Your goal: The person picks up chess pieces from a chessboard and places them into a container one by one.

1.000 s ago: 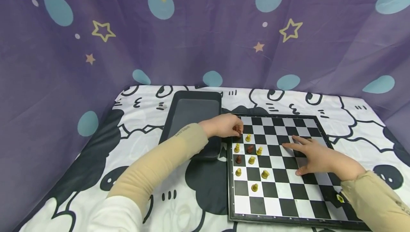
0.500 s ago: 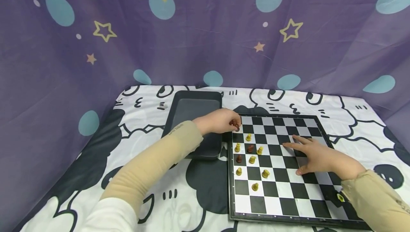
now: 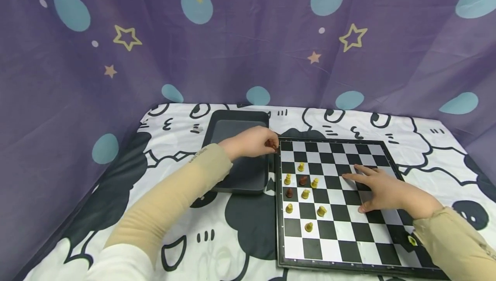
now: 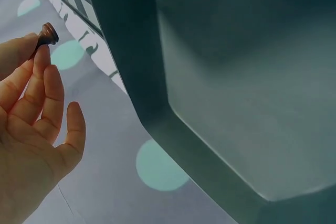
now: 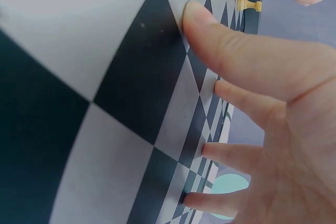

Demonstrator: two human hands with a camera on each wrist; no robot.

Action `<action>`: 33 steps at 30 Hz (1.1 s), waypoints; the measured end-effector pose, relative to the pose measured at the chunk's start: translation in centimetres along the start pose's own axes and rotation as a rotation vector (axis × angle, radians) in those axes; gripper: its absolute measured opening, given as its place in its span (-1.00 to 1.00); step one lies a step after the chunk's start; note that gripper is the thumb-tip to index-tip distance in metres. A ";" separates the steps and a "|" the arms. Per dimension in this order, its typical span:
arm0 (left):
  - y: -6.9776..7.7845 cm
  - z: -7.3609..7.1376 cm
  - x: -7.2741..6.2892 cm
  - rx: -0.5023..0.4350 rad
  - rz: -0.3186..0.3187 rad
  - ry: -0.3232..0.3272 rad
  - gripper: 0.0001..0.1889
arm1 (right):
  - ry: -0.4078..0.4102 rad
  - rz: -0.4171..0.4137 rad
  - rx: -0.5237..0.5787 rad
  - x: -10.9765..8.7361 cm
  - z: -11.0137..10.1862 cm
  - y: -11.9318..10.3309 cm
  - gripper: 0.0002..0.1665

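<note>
Left hand (image 3: 255,141), centre of the head frame: we find its thumb and forefinger pinching one reddish-brown chess piece (image 4: 48,34), the other fingers loosely bent. The piece sits at the upper left of the left wrist frame, tilted, its broad base clear of the fingertips; in the head frame the hand mostly hides it, at the gap between tray and board.

Right hand (image 3: 383,188), right of centre: we note fingers spread and holding nothing, lying over the right half of the chessboard (image 3: 342,230).

Chessboard, lower right: black and white squares, dark frame. On its left part we count seven yellow pieces (image 3: 314,182) and two reddish-brown pieces (image 3: 303,180), in a loose cluster.

Tray (image 3: 248,173), centre: one, dark, rectangular, just left of the board, partly under the left hand and forearm.

Sleeves: two, beige at the cuffs; we see white above the left cuff (image 3: 186,190).

Cloth (image 3: 252,229), lower half: white with black cartoon faces, beneath tray and board.

Curtain (image 3: 248,48), upper half: purple, with blue ovals, stars and pale dots.
</note>
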State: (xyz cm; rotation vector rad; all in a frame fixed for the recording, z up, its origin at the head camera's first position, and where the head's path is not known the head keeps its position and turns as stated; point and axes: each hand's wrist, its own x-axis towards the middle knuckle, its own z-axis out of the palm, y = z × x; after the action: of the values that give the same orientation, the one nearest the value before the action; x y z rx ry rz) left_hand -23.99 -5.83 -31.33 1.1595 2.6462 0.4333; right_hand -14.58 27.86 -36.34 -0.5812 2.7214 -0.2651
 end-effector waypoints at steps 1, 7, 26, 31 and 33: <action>-0.2 -0.1 -0.2 -0.004 -0.005 0.005 -0.90 | 0.001 -0.002 0.001 0.0 0.0 0.0 0.09; -1.0 -0.7 -1.1 -0.030 -0.043 0.026 -0.88 | 0.007 -0.002 0.000 -0.1 0.0 0.0 0.09; -4.6 -0.3 -1.5 -0.038 -0.144 0.005 -0.92 | 0.009 0.009 -0.005 -0.1 -0.1 -0.2 0.09; -5.5 0.1 -1.4 -0.026 -0.194 -0.004 -0.93 | 0.007 0.008 -0.006 0.0 0.0 -0.2 0.08; -5.7 0.3 -1.4 -0.024 -0.207 -0.004 -0.93 | 0.006 0.005 -0.010 0.0 0.1 -0.1 0.08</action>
State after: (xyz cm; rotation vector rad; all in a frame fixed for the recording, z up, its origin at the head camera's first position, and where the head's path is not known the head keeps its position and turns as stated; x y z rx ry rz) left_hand -26.88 -10.48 -33.51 0.8658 2.7130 0.4211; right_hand -14.51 27.76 -36.37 -0.5779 2.7306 -0.2523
